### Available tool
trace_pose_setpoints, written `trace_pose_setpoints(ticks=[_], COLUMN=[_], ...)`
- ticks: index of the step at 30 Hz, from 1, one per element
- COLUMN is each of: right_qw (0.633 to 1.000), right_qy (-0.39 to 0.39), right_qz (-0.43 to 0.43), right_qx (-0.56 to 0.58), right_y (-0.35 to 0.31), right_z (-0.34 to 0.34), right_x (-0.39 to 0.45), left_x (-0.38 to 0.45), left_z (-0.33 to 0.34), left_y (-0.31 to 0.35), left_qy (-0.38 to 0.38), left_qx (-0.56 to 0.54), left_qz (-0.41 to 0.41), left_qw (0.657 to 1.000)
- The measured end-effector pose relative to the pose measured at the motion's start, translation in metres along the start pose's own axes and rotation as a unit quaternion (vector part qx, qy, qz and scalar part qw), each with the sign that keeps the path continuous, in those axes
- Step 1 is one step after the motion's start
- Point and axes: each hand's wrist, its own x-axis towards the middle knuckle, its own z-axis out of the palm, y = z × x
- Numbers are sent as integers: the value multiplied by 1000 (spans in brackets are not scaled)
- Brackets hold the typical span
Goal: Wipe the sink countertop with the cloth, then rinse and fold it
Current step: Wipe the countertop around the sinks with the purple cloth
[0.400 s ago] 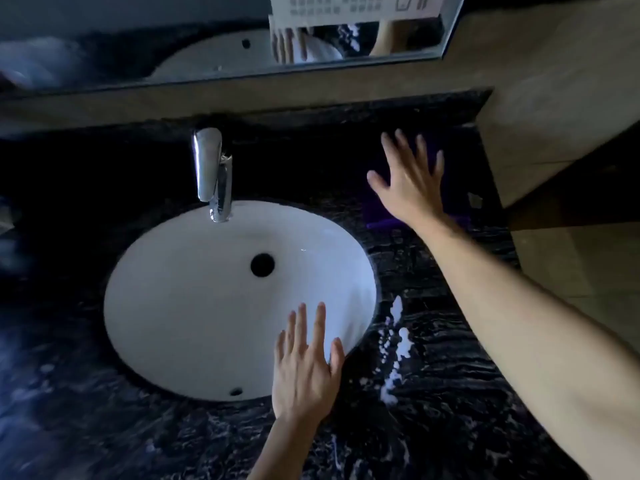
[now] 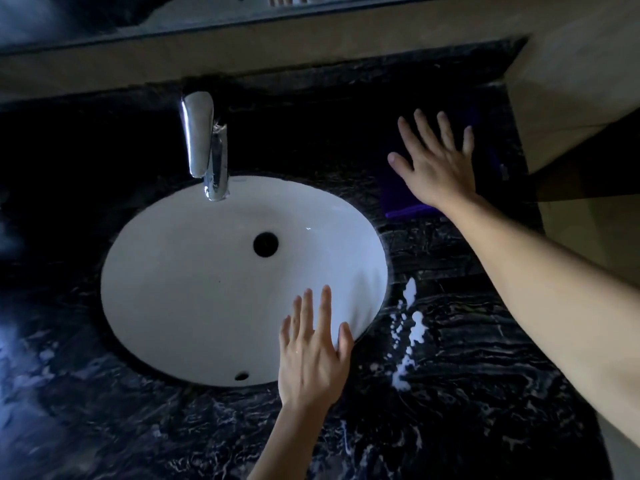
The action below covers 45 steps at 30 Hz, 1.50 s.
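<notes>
Compared with a moment before, the right hand, fingers spread and holding nothing, is brought closer over the purple cloth at the right of the frame, so the pick-up seems near, while the left hand is kept flat at the white sink rim in the dark marble counter with white spills, in a dim room.

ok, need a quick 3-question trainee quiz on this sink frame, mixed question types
1. True or false: the right hand grips the purple cloth.
2. The white spill lies on the countertop on which side of the basin? A) left B) right C) behind the faucet
3. Fill in: the left hand is spread over the basin's ___ rim.

Key: 1 false, its fingers are spread open above the cloth; 2 B; 3 near.
</notes>
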Motion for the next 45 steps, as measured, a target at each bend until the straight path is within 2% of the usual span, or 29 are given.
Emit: trace_pose_setpoints(ticks=[4, 9, 15, 20, 22, 26, 31, 36, 38, 42, 45], right_qw=[999, 999, 999, 1000, 999, 999, 998, 992, 990, 991, 997], right_qy=[37, 21, 15, 1, 3, 12, 2, 1, 3, 14, 22], right_qz=[-14, 8, -4, -5, 3, 23, 32, 119, 139, 128, 66], right_qx=[-10, 26, 44, -22, -36, -43, -51, -41, -36, -43, -39], right_y=[26, 39, -4, -46, -62, -103, -94, -32, -25, -59, -102], right_z=[7, 10, 21, 37, 45, 60, 56, 37, 34, 43, 56], right_x=[-37, -112, -192, -243, -266, -317, -300, -214, -201, -238, -302], left_x=[0, -1, -4, -8, -11, -24, -25, -24, -24, -24, -27], left_z=[-3, -5, -4, -6, -7, -7, -5, -4, -5, -6, -9], left_y=[1, 2, -2, -7, -10, -30, -35, -33, -32, -31, -32], left_qy=[-1, -1, 21, 29, 32, 23, -5, 8, 12, 29, 57], left_qx=[4, 6, -26, -92, -67, 65, 103, 101, 94, 46, -19], left_qz=[-1, 10, 33, 34, 39, 35, 33, 40, 44, 37, 17], left_qw=[1000, 1000, 999, 995, 996, 997, 994, 994, 994, 998, 998])
